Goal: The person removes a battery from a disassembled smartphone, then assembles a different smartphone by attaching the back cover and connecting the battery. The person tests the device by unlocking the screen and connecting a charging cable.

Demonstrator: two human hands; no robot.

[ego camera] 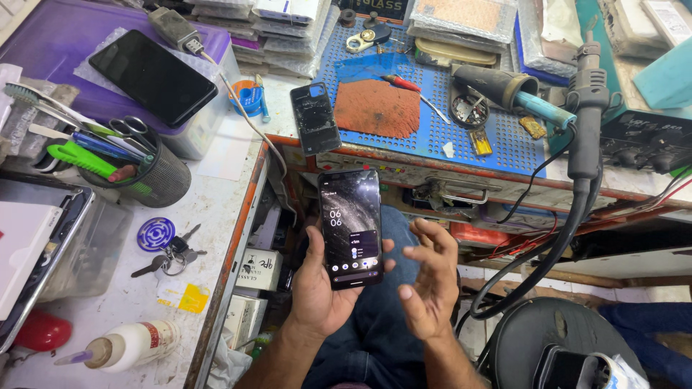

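My left hand [317,288] holds a black smartphone [351,227] upright over my lap, its lit screen facing me with a dark wallpaper and a small panel near the bottom. My right hand [429,281] hovers just right of the phone, fingers loosely spread, palm turned toward it, holding nothing. A second phone body with a bare back [315,119] lies on the workbench edge above, beside an orange-brown pad [377,108] on a blue perforated mat [461,122].
A mesh cup of pens, scissors and brushes [155,173] stands on the left counter. Nearby are keys with a blue disc [162,245], a glue bottle [130,344] and a dark phone [151,75] on a purple box. A hot-air gun [587,108] and cables hang on the right.
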